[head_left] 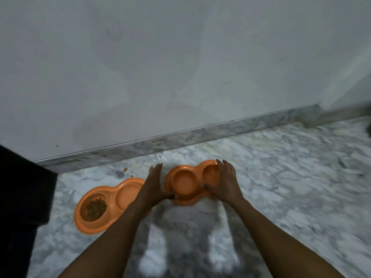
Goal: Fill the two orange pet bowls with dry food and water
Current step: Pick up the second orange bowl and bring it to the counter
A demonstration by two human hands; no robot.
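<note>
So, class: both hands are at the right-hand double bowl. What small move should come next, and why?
Probably lift the right double bowl with the left hand and right hand to carry it for filling: both wells look empty, while the left double bowl already holds kibble.

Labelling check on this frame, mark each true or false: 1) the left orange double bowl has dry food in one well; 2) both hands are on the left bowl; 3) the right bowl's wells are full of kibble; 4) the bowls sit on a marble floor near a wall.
1) True. The left orange plastic double bowl has brown kibble in its left well only.
2) False. The left hand and right hand flank the right orange plastic double bowl.
3) False. Both its wells show no kibble.
4) True. Both rest on the grey-veined marble floor near the pale wall.
</note>
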